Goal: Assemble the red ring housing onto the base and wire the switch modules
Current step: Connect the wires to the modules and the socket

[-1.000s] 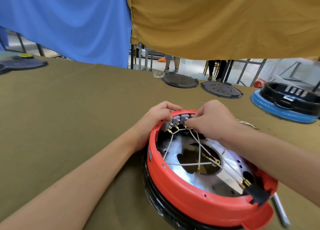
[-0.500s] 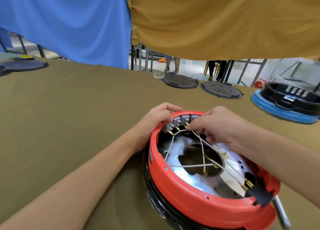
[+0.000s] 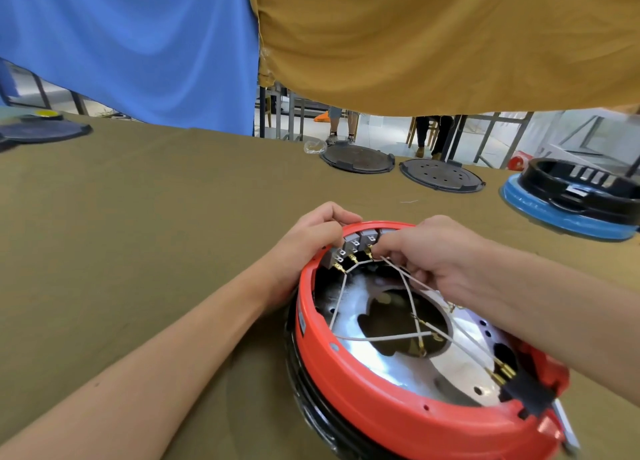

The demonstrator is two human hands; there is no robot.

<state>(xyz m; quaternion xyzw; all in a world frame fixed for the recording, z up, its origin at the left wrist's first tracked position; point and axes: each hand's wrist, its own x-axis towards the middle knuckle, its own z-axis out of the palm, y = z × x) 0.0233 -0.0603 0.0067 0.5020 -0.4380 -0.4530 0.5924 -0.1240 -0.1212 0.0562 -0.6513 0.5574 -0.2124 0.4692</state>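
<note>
Olive cloth covers the counter (image 3: 138,217), where the red ring housing (image 3: 381,400) sits on its black base (image 3: 311,421) at the near edge. Left hand (image 3: 311,238) curls over the far rim beside the grey switch modules (image 3: 356,243); the right hand (image 3: 426,258) has a pinching grip on a white wire (image 3: 401,272) at a module terminal.

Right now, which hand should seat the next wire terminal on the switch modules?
Right hand: it already pinches a white wire beside the switch modules. Left hand grips the red ring housing, steadying it.

The ring housing (image 3: 398,400) sits on the base (image 3: 311,414) — switch modules (image 3: 353,246) inside its far rim.
</note>
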